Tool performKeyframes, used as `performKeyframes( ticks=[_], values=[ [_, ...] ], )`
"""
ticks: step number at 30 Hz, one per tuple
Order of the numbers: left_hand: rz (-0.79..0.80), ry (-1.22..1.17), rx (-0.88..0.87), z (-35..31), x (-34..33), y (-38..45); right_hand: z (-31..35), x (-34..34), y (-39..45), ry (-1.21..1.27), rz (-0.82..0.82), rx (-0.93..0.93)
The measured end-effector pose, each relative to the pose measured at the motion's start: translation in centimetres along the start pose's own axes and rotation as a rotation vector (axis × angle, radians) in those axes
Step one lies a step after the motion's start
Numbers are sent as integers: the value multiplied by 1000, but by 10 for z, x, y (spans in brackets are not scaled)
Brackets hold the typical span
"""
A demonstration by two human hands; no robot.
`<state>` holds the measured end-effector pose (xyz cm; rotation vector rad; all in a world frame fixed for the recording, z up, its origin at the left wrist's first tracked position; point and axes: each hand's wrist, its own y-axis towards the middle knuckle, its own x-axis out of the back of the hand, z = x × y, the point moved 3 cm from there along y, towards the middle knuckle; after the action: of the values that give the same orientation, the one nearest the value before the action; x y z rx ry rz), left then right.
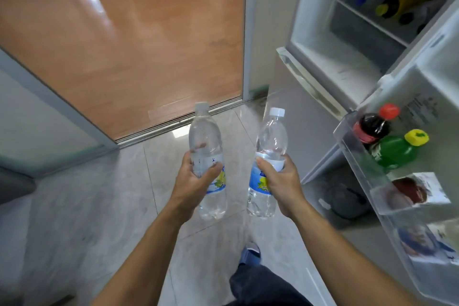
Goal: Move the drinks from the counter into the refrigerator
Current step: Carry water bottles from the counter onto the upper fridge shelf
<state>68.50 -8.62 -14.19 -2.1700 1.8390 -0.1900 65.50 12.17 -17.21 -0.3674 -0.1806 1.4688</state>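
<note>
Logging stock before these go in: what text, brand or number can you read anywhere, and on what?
No text reads clearly enough to quote.
Left bottle label: blue and yellow print, blurred.
Right bottle label: blue and yellow print, blurred.
Fridge door sticker: fine print, too small.
Dark bottle and green bottle in the door shelf: labels unreadable.
Door packets: pictures only, blurred.

A home kitchen: an open refrigerator (367, 40) stands beside a sliding doorway (173, 122) to a wood-floored dining room.
</note>
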Motion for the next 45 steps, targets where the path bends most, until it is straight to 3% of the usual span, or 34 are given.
performKeyframes(
  ticks=[11,21,29,41,45],
  values=[
    [173,82,-9,-51,-49,158,62,3,125,33,-188,43],
    [480,158,-49,-109,-105,316,129,0,213,13,-534,104],
    [698,191,-176,-177,-193,393,203,25,255,31,-754,245],
    [827,185,-423,-279,-373,444,336,129,305,141,-1158,554],
    [828,151,-468,-303,-417,465,372,159,322,152,-1202,625]
  ],
)
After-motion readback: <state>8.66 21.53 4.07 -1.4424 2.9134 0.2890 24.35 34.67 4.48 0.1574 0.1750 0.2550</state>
